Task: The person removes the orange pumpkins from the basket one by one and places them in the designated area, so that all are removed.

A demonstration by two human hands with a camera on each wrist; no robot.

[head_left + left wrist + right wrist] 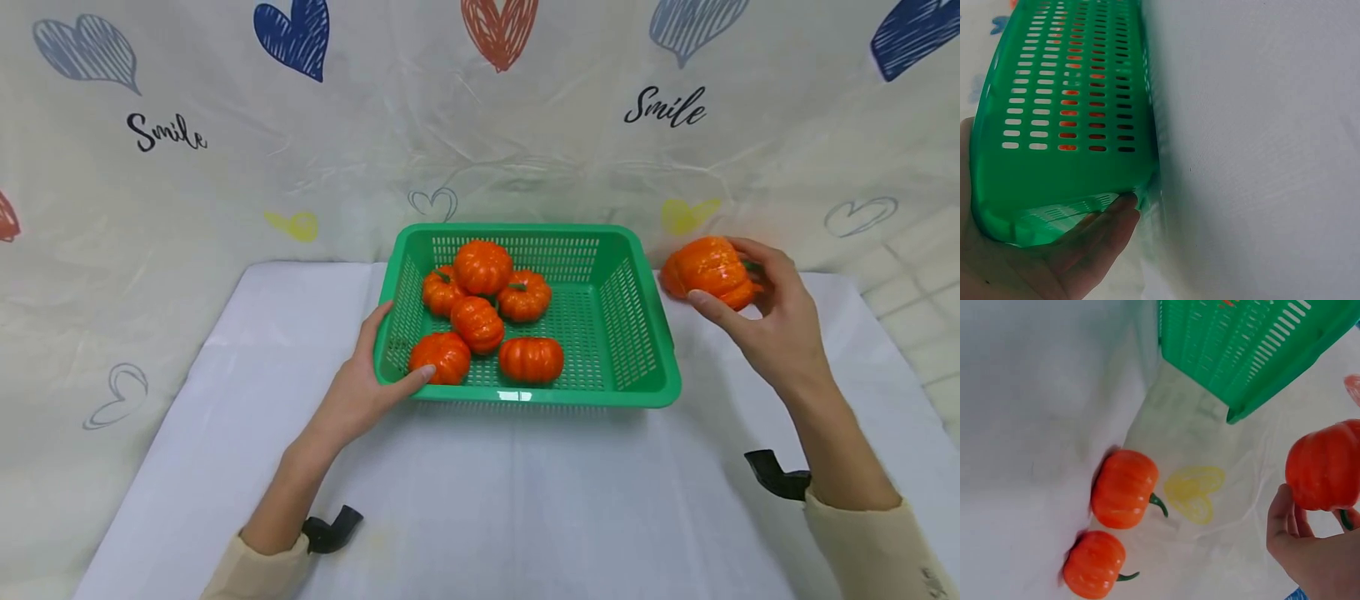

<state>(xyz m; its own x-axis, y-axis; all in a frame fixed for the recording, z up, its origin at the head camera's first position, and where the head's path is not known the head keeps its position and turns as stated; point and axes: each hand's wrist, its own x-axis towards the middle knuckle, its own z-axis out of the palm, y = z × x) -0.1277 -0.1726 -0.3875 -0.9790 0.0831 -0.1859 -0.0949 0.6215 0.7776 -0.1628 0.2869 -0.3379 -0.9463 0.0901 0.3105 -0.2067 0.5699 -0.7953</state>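
At the front left corner of a green plastic basket [517, 398], my left hand [369, 379] grips the rim, thumb over the edge. The left wrist view shows its fingers [1113, 234] curled under the corner. Several small orange toy pumpkins [483, 267] lie inside, mostly toward the left. Right of the basket, my right hand [776, 321] holds another orange pumpkin [1325, 465] between thumb and fingers, raised above the table. Two more pumpkins with green stems [1124, 489] rest on the table below it; in the head view the held one largely hides them.
A white cloth [480, 500] covers the table. Behind it hangs a pale sheet [555, 125] printed with hearts and the word Smile. The basket's right side wall [1210, 362] stands close to the two pumpkins on the table.
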